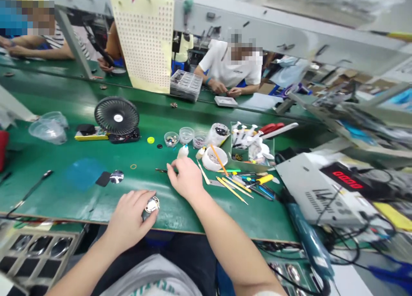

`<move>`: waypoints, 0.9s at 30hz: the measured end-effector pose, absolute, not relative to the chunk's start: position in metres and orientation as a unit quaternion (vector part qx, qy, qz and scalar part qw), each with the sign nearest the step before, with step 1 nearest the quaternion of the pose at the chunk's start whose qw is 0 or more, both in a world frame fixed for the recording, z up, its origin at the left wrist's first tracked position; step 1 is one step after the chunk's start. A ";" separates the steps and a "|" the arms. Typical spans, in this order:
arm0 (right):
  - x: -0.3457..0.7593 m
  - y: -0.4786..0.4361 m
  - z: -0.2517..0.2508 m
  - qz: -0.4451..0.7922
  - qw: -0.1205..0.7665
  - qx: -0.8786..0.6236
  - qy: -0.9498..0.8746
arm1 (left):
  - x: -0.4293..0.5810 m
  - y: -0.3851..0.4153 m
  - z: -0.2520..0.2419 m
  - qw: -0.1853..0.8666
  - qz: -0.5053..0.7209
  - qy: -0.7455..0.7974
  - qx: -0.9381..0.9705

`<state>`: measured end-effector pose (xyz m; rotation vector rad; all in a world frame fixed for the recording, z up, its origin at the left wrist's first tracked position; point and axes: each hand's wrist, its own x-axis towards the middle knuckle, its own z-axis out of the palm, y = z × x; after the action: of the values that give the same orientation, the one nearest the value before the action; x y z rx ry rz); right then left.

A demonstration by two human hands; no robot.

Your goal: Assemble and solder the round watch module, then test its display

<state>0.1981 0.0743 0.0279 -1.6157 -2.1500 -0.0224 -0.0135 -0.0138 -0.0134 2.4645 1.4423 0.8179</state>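
The left hand (128,218) is clenching a round metal part (151,205), its shiny silver face showing past the fingers and its dark body tucked against the palm. The part is sitting just inside the front edge of the desk (80,206). The right hand (186,178) is hovering curled near the middle of the green top, with a pointed tool (161,170) sticking out from beneath its fingers; whether it is grasping that tool, I cannot tell. A white bottle (183,151) is standing just beyond those fingers. Open green space is stretching left toward a small mirror (116,176), while wooden picks (233,189) and a white bowl (214,158) are crowding the space to the right.
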 end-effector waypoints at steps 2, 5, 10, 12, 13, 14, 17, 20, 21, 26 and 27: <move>0.205 0.079 0.030 0.022 0.286 -0.654 -0.700 | -0.012 -0.015 -0.015 0.073 0.276 0.485 0.827; 0.214 0.094 0.030 0.078 0.296 -0.720 -0.623 | -0.009 -0.015 -0.017 0.062 0.278 0.488 0.825; 0.221 0.109 0.034 0.097 0.255 -0.719 -0.639 | -0.008 -0.013 -0.013 0.073 0.282 0.501 0.815; 0.220 0.098 0.036 0.083 0.290 -0.685 -0.664 | -0.008 -0.013 -0.009 0.079 0.280 0.511 0.809; 0.220 0.088 0.037 0.081 0.315 -0.661 -0.676 | -0.008 -0.013 -0.007 0.083 0.277 0.515 0.807; 0.219 0.076 0.037 0.090 0.343 -0.633 -0.689 | -0.009 -0.013 -0.005 0.088 0.271 0.517 0.808; 0.220 0.028 0.032 0.194 0.340 -0.593 -0.704 | -0.010 -0.011 -0.002 0.099 0.255 0.517 0.811; 0.226 -0.021 0.021 0.228 0.300 -0.555 -0.741 | -0.011 -0.010 -0.001 0.096 0.250 0.517 0.813; 0.228 -0.035 0.017 0.215 0.307 -0.554 -0.744 | -0.011 -0.010 -0.001 0.093 0.249 0.516 0.814; 0.233 -0.069 0.005 0.157 0.350 -0.559 -0.735 | -0.010 -0.010 0.000 0.086 0.253 0.513 0.816; 0.233 -0.070 0.005 0.147 0.348 -0.551 -0.744 | -0.010 -0.010 0.000 0.086 0.254 0.512 0.816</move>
<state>0.2327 -0.0704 0.0046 -1.4301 -1.9294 0.3816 -0.0101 -0.0099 -0.0003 2.4314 1.5269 0.7585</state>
